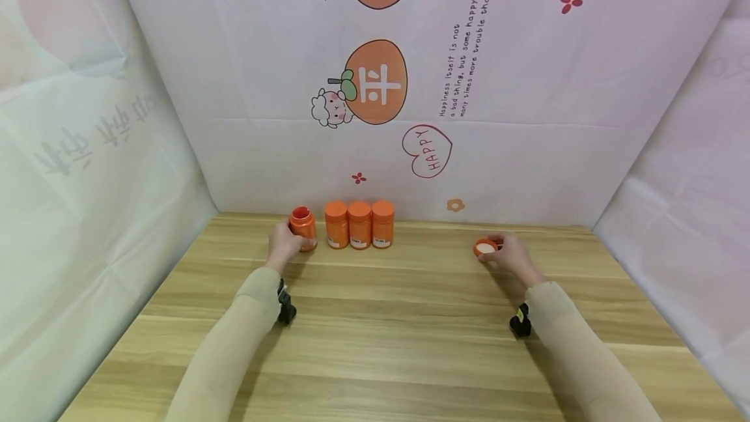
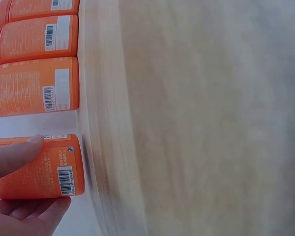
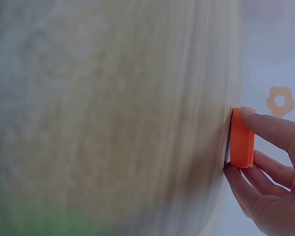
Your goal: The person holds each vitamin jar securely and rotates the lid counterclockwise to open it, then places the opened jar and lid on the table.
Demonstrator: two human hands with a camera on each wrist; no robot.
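Observation:
At the back left of the table, my left hand point(image 1: 284, 243) grips an orange bottle point(image 1: 303, 228) that stands upright with its mouth uncovered. The left wrist view has the thumb across one side of this bottle point(image 2: 42, 172) and the other fingers on the opposite side, near a barcode label. Far to the right, my right hand point(image 1: 512, 258) holds a round orange lid point(image 1: 486, 248) by its edge, its pale inner face turned up. In the right wrist view the lid point(image 3: 241, 142) sits between thumb and fingers, close over the tabletop.
Just right of the uncapped bottle, three capped orange bottles point(image 1: 359, 225) stand side by side in a row. The wooden table point(image 1: 398, 331) ends at a printed white cloth point(image 1: 263, 148) at the back, with more cloth along both sides.

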